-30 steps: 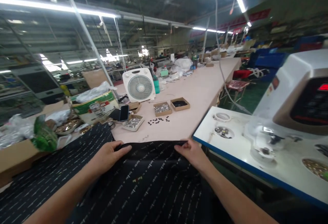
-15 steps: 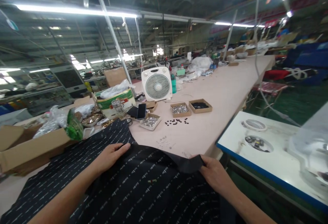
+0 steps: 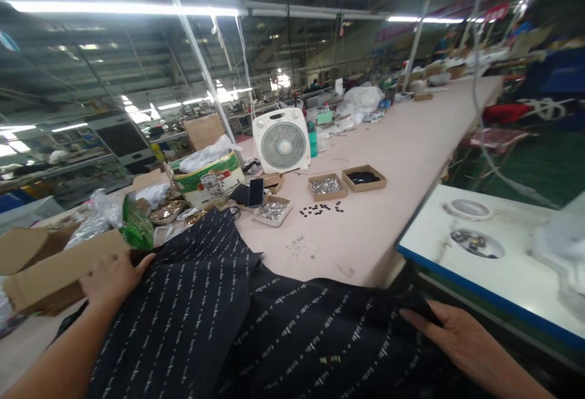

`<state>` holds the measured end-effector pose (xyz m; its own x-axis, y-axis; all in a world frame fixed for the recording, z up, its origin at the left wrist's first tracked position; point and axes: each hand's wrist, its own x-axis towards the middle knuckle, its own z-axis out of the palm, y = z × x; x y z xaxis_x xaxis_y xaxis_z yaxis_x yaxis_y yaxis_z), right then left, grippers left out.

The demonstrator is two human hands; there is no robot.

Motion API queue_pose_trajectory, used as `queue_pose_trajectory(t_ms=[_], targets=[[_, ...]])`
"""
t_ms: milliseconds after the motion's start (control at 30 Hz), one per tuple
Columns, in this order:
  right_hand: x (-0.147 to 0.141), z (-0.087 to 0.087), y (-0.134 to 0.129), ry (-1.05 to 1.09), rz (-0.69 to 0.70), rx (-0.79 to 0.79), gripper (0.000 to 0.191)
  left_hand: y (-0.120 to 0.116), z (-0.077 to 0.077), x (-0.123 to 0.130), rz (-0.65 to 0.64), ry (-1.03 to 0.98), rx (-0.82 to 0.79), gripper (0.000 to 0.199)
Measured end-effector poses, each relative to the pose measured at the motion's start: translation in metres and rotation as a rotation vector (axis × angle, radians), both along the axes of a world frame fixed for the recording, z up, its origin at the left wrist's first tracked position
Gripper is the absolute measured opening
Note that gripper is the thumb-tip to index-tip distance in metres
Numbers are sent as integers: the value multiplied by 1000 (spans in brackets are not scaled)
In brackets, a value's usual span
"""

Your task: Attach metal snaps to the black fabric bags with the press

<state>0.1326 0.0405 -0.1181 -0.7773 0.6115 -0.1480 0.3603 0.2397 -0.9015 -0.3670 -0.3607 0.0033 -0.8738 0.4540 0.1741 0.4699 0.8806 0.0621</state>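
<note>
Black fabric (image 3: 201,307) with rows of small white lettering spreads over the near edge of the table and toward me. On its left part rests my left hand (image 3: 114,274), fingers apart, beside a cardboard box. At the lower right my right hand (image 3: 450,329) pinches the fabric's edge between thumb and fingers. A small coloured mark (image 3: 329,360) shows on the cloth between my hands. Beyond the fabric, small black pieces (image 3: 320,209) lie scattered near a box of silvery pieces (image 3: 326,186) and a box of black items (image 3: 364,178).
On the table (image 3: 411,149) stand a white fan (image 3: 284,142), a phone (image 3: 256,192) and a tray of metal pieces (image 3: 273,211). An open cardboard box (image 3: 68,268) is at the left. A white-topped table (image 3: 498,259) with blue edging stands right.
My left hand has moved left, its fingers now spread. My right hand has shifted right with the fabric edge, and the cloth is drawn wider. The view has shifted slightly.
</note>
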Motion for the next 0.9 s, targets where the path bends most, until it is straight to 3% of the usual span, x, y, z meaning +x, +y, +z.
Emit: queue_pose_trajectory(t_ms=[67, 133, 167, 300, 400, 533, 567, 633, 700, 767, 833, 900], targets=[[4, 6, -5, 17, -8, 35, 26, 22, -1, 10, 82, 215, -92, 56], [4, 11, -9, 37, 3, 65, 30, 54, 2, 28, -81, 235, -64, 60], [4, 14, -12, 45, 9, 75, 34, 73, 4, 41, -170, 155, -12, 64], [7, 26, -20, 67, -11, 89, 35, 144, 2, 126, -397, -515, 209, 76], [23, 36, -21, 64, -90, 109, 31, 179, -14, 195, -655, -842, 54, 93], [69, 35, -14, -14, -214, 165, 27, 202, -39, 249, -784, -956, -159, 109], [83, 33, -12, -56, -243, 201, 28, 206, -42, 257, -814, -1006, -189, 105], [109, 32, -14, -126, -323, 337, 34, 217, -46, 271, -907, -1150, -229, 77], [126, 41, -25, -141, -424, 580, 46, 229, -46, 286, -1008, -1269, -243, 40], [128, 59, -43, -104, -445, 849, 63, 241, -44, 302, -1089, -1272, -238, 22], [116, 75, -60, -70, -289, 975, 77, 254, -40, 317, -1150, -1175, -210, 19], [96, 82, -70, -48, -50, 925, 86, 264, -33, 329, -1229, -1093, -181, 17]])
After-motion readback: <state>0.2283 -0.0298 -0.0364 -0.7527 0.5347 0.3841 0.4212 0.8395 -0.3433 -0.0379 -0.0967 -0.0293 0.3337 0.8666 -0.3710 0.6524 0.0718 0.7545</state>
